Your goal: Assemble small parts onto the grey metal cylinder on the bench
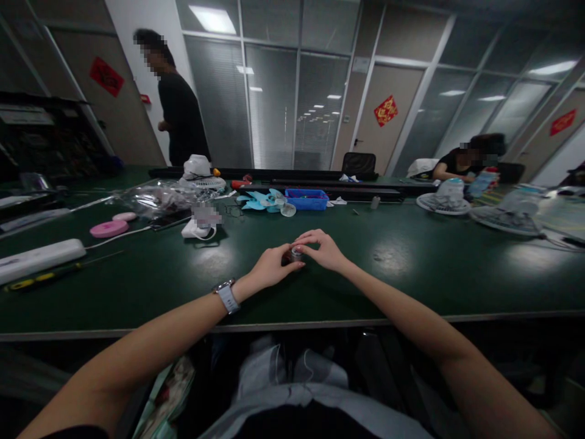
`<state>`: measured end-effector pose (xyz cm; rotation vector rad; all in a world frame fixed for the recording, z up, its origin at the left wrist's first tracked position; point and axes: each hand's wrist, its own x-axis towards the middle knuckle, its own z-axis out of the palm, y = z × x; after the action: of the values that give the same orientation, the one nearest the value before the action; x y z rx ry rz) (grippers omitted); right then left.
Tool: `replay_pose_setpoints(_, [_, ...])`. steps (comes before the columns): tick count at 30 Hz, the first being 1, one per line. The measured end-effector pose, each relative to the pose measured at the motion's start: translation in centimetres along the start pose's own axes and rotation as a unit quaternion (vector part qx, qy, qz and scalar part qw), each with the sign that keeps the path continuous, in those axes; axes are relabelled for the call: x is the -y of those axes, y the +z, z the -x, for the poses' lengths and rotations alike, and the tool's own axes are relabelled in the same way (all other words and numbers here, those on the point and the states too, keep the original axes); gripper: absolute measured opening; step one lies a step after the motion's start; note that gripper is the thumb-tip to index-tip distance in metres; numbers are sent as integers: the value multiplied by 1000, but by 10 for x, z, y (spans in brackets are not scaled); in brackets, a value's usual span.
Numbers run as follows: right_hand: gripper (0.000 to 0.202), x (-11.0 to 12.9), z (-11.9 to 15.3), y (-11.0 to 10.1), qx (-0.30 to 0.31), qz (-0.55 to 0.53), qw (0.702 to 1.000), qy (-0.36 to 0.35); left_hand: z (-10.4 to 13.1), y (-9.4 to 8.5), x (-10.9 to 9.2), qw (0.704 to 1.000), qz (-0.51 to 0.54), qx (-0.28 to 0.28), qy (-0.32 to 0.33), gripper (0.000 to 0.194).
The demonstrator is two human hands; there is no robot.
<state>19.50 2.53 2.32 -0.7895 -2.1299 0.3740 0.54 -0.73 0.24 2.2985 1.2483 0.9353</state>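
A small silvery cylindrical part (pixel 297 255) stands on the green table (pixel 256 299) in front of me; it looks like a small motor, but its kind is not plain. My left hand (pixel 273 266) curls around its left side, thumb along the near side. From the right, my right hand (pixel 323 249) has its thumb and fingers closed at the part's top. Fingers hide much of it. Beyond the hands lie light blue fan blades (pixel 262 200) and a blue plastic bin (pixel 306 199).
At left are a white power strip (pixel 41 259), a yellow-handled screwdriver (pixel 43 279), a pink round object (pixel 108 228) and clear plastic bags (pixel 155 198). White fan parts (pixel 443 198) stand at right. One person (pixel 180 113) is upright at back left; another (pixel 470 160) sits at right.
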Motion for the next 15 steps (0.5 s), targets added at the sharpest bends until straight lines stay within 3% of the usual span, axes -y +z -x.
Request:
replay_pose_setpoints(6, [16,-1,0,2,16,17,1000,14,0,0,-2,1000,2,1,1,43])
replay_pose_setpoints(11, [36,-5,0,2,-27,6,998,59,0,-1,-3,1000,5,-4,-2,43])
replay_pose_setpoints(15, [32,-6,2,-4,-30,-24,997,71,1,-1,-4,1000,8,-5,-1,43])
